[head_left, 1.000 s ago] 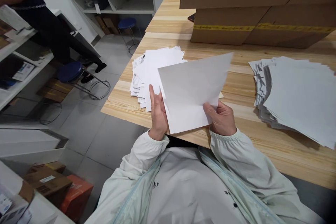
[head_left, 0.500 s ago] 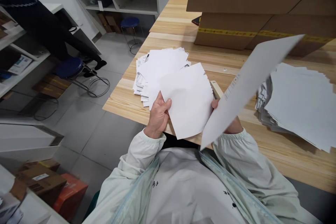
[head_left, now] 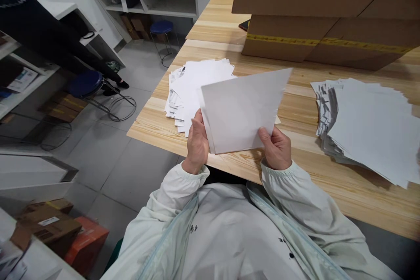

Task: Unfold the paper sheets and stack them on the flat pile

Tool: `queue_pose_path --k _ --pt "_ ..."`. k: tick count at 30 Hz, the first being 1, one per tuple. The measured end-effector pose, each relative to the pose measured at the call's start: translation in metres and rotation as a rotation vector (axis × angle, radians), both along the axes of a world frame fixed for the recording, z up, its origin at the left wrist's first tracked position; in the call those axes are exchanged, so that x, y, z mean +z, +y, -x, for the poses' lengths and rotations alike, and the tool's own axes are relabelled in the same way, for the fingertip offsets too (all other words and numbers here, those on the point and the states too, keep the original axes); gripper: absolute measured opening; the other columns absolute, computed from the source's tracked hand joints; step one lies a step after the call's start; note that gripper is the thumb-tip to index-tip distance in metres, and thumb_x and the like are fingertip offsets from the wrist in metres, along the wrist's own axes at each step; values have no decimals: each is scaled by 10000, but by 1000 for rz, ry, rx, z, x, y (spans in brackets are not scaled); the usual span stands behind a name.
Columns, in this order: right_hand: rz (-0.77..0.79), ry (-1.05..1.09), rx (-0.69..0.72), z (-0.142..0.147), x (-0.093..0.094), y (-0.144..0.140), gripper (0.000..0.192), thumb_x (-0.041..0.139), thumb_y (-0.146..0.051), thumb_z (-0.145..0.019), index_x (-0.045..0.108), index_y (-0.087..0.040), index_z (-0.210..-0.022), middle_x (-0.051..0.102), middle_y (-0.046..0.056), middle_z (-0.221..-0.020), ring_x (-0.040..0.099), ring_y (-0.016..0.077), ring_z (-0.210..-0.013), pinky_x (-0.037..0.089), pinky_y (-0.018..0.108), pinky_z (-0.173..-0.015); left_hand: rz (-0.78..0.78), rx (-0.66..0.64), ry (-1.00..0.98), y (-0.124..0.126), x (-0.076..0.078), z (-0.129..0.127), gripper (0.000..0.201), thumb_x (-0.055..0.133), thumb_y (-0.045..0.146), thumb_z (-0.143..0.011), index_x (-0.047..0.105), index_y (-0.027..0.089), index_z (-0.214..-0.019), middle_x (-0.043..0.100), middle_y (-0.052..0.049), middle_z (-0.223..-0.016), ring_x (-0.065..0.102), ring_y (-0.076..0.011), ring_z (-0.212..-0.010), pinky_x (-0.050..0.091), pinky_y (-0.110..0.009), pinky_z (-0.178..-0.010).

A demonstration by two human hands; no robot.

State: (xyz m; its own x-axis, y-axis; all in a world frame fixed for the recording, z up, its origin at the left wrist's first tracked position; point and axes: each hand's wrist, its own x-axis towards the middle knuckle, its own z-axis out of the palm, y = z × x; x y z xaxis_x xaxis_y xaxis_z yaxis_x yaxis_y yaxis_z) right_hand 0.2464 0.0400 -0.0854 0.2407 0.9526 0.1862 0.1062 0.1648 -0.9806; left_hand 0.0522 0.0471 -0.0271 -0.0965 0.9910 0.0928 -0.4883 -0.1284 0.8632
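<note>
White sheets of paper (head_left: 243,111) are held together between my two hands, tilted up above the table's near edge. My left hand (head_left: 197,146) grips their left edge, with its fingers partly hidden behind the paper. At the lower right corner, my right hand (head_left: 278,148) is closed with the thumb on the front sheet. Just beyond my left hand lies a fanned stack of papers (head_left: 200,76), some with print showing at the edges. To the right, a larger uneven pile of papers (head_left: 374,122) rests on the table.
Large cardboard boxes (head_left: 278,37) stand at the back of the wooden table (head_left: 157,127). A person in dark clothes (head_left: 42,30) stands at far left by a blue stool (head_left: 85,83). More boxes (head_left: 49,223) sit on the floor at lower left.
The sheet in my right hand has swung left and down over the sheets in my left hand. It now covers them, and most of a beige object behind.
</note>
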Motion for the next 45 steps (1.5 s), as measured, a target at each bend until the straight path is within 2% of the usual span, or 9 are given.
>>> queue_pose_path --k 3,8,10,14,17,23,27,31,45 --pt "-124 -2 -30 8 1 -5 326 624 -473 -907 710 -218 -1091 735 68 -1109 668 202 -1015 526 367 -916 -65 27 115 -2 3 5 483 790 512 -759 704 255 -1159 749 -51 -1145 676 -227 -1132 526 -339 -998" --pt "-323 89 -70 18 4 -9 353 737 -366 -825 614 -258 -1138 704 27 -971 665 157 -912 534 328 -883 -134 83 257 -6 5 11 248 795 423 -775 776 223 -921 782 -28 -936 707 -188 -919 559 -326 -897" --pt "-311 114 -75 19 4 -8 428 803 -363 -749 610 -252 -1114 702 28 -954 668 162 -880 544 332 -857 -127 55 266 -8 4 12 251 804 419 -764 781 226 -922 782 -25 -930 701 -186 -907 559 -323 -878" --pt "-237 144 -45 17 3 -6 356 841 -378 -685 668 -220 -952 726 53 -954 680 195 -904 552 365 -856 -40 17 270 -11 -3 9 281 821 419 -737 776 205 -915 777 -31 -914 695 -185 -865 560 -317 -827" --pt "-225 165 -34 19 6 -7 353 849 -364 -676 691 -221 -958 739 53 -979 685 209 -942 547 396 -897 -18 10 268 -14 -3 6 272 827 412 -731 773 204 -897 773 -24 -898 691 -175 -838 556 -305 -800" --pt "-345 73 -107 22 29 -9 222 850 -317 -688 685 -219 -800 720 25 -823 681 205 -796 572 401 -797 -108 -1 381 -17 19 1 280 780 475 -767 779 198 -805 765 -28 -825 687 -197 -804 572 -339 -776" --pt "-329 39 -101 14 37 -4 300 893 -372 -612 693 -221 -778 721 21 -783 685 225 -794 582 422 -787 -162 105 370 -15 29 2 311 780 516 -755 774 208 -798 757 -18 -802 682 -187 -781 579 -338 -778" --pt "-190 50 4 10 28 1 329 860 -444 -651 708 -226 -844 743 36 -827 697 233 -841 584 430 -793 -164 89 407 -12 25 4 329 771 524 -760 750 197 -730 733 -13 -749 665 -176 -741 575 -329 -748" --pt "-203 144 17 12 7 6 430 889 -465 -604 687 -230 -903 747 43 -922 689 208 -880 570 383 -828 -175 -11 414 -11 13 2 264 755 444 -809 749 195 -895 729 -25 -888 639 -149 -797 517 -267 -732"
